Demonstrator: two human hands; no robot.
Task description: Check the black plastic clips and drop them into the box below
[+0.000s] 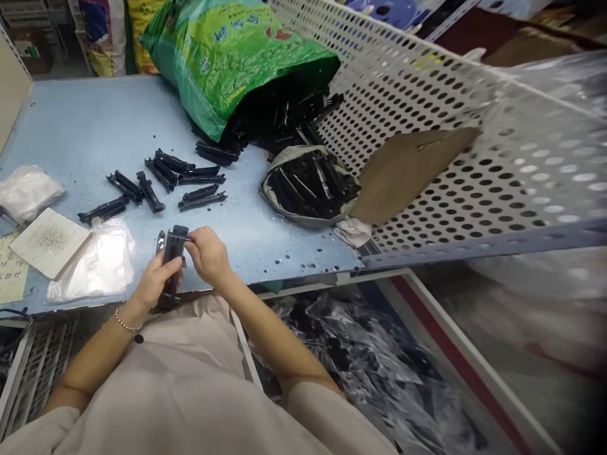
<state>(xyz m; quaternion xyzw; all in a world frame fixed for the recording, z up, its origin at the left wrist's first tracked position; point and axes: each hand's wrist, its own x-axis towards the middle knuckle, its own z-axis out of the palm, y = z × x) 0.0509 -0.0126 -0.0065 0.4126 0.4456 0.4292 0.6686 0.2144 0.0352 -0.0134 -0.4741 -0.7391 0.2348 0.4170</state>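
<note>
Close to my body at the table's front edge, my left hand (154, 281) is closed around black plastic parts (174, 249), long and channel-shaped, held upright. My right hand (208, 254) is closed in a pinch at the upper right side of these parts; its fingertips are partly hidden, and whether they hold a separate small piece is too small to tell. Beyond my hands, several similar black parts (150, 191) lie loose on the blue tabletop (85, 120), many in pairs. A fabric bag (303, 218) to the right is full of the same parts.
A green printed sack (222, 57) lies on its side, black parts spilling from its mouth. Clear plastic bags (102, 262) and a white square pad (50, 243) are at left. A perforated white panel (427, 95) borders the right, brown cardboard (412, 167) against it. Below sits bagged stock (351, 341).
</note>
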